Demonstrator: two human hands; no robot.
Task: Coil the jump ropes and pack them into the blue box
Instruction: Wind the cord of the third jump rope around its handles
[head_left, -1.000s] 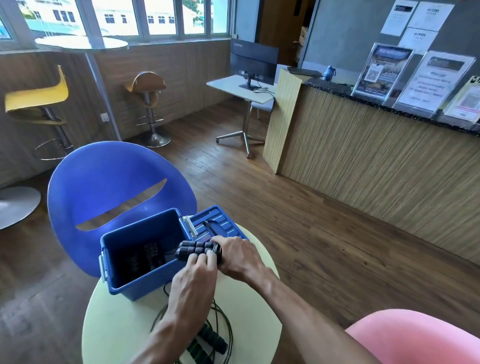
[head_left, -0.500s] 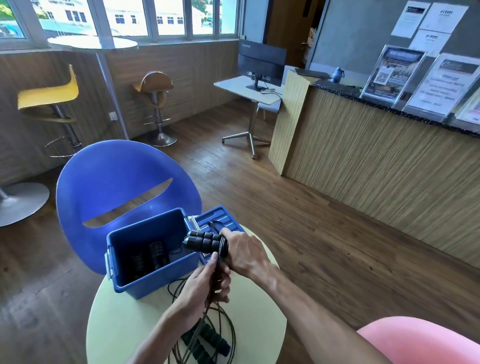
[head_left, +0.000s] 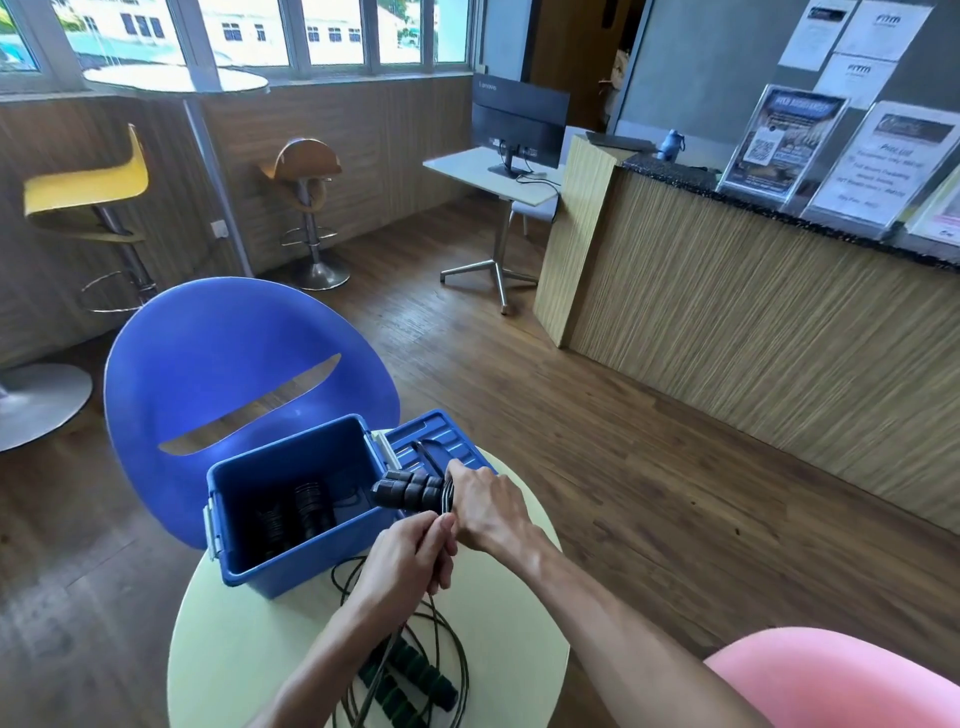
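The blue box (head_left: 260, 566) stands open on the round pale table (head_left: 249, 649), with black rope handles (head_left: 311, 506) lying inside. My right hand (head_left: 485, 506) grips a pair of black jump rope handles (head_left: 408, 491) over the box's right rim. Just below it, my left hand (head_left: 410, 558) pinches that rope's cord (head_left: 434, 613), which hangs down to the table. A second jump rope with green-banded handles (head_left: 410, 680) lies loose under my left forearm.
The box's blue lid (head_left: 441, 441) lies on the table behind my right hand. A blue chair (head_left: 234, 364) stands right behind the table, a pink seat (head_left: 831, 675) at the lower right. A wooden counter (head_left: 753, 322) runs along the right.
My left hand let go of the handles, slid down the cord, then came back up close under my right hand. My right hand kept the black handles over the box rim.
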